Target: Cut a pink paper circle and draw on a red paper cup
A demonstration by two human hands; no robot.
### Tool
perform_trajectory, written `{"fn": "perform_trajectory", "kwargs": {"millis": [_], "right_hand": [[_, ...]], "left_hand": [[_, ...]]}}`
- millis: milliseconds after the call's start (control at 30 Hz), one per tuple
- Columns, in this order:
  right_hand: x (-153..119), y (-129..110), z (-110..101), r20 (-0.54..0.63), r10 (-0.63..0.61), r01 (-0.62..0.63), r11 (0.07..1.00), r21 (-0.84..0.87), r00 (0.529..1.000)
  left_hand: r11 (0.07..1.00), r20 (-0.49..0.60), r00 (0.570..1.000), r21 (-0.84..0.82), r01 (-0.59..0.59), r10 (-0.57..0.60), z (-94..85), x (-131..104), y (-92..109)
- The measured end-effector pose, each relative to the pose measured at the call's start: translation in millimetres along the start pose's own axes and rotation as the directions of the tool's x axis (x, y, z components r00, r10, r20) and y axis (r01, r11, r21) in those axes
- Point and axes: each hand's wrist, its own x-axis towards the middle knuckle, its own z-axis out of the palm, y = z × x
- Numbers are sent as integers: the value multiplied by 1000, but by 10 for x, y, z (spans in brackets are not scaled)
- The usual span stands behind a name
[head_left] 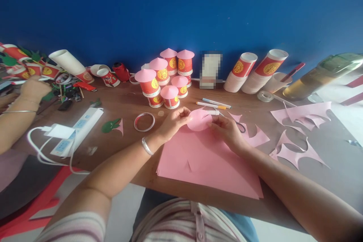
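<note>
Between my two hands is a round pink paper disc (198,120) with a slit cut into its upper right side. My left hand (177,121) pinches its left edge, and my right hand (227,130) grips its right edge. Below the disc lies a stack of pink paper sheets (204,162). Scissors (241,126) are partly hidden behind my right hand. Beyond my hands stand several red paper cups with pink cone roofs (145,81), some stacked in pairs.
Markers (214,105), pink scraps (300,151) and a tape roll (144,121) surround the paper. Leaning cup stacks (265,70) and a bottle (317,77) are at right. A power strip (78,132) lies left, near another person's hand (35,89).
</note>
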Motion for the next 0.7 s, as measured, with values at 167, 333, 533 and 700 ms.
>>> {"fn": "perform_trajectory", "kwargs": {"millis": [167,333,533,700], "right_hand": [[-46,8,7,-37,-195,183,959,-215,980],[-119,-47,49,-74,-359,329,906,-265,930],[-140,-117,86,-92,-284,272,954,-128,954],[-144,-132,97,-40,-77,79,995,66,996]], "left_hand": [[993,-26,1000,122,-11,14,31,-25,37],[988,3,1000,151,28,-29,42,-57,76],[982,125,991,188,25,-49,55,-73,109],[994,225,972,102,41,-63,59,-75,128]]}}
